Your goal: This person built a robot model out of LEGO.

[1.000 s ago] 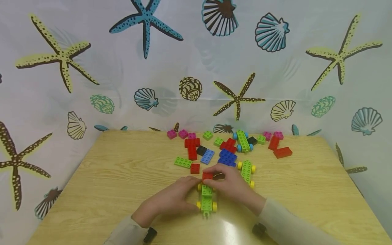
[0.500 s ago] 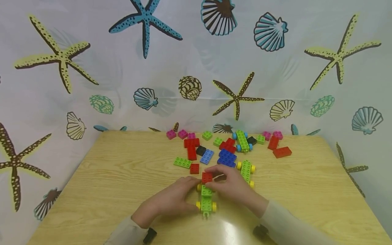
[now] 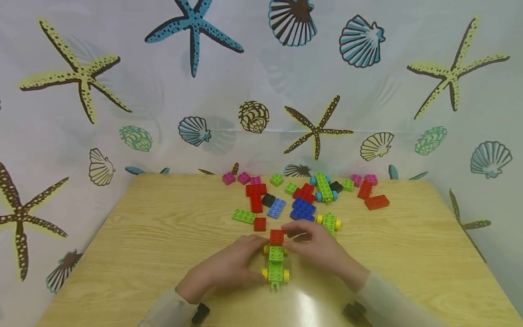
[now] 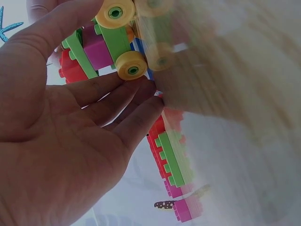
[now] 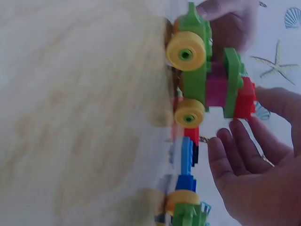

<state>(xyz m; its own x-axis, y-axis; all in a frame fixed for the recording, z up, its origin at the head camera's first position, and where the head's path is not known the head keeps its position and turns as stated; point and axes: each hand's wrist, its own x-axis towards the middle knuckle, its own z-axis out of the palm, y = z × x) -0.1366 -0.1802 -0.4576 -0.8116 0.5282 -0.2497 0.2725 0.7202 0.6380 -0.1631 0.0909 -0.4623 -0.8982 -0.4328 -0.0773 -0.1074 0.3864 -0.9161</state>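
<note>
So far the car [image 3: 275,265] has a green wheeled base with yellow wheels, a magenta block under a green one (plain in the wrist views), and a red brick [image 3: 276,236] on its far end. It stands on the tabletop [image 3: 163,245] near the front edge, between the two hands.

The left hand [image 3: 229,268] lies against the car's left side. In the left wrist view its fingers [image 4: 117,101] are nearly straight and reach toward the yellow wheel, so it steadies rather than grips. The right hand [image 3: 318,247] is at the red brick's right side, fingers loosely bent and apart from each other. In the right wrist view the fingertips [image 5: 235,136] sit just beside the red brick with a sliver of gap, and I cannot tell whether the thumb touches it.

My reading is that the red brick is seated, since it sits square and level on the green block. The build looks only a few layers up, with most of the stock unused. Behind the car lie loose bricks [image 3: 302,197] in red, blue, green, pink and black, plus a second yellow-wheeled base [image 3: 329,222] just behind the right hand and a blue-wheeled base [image 3: 324,187] farther back.
</note>
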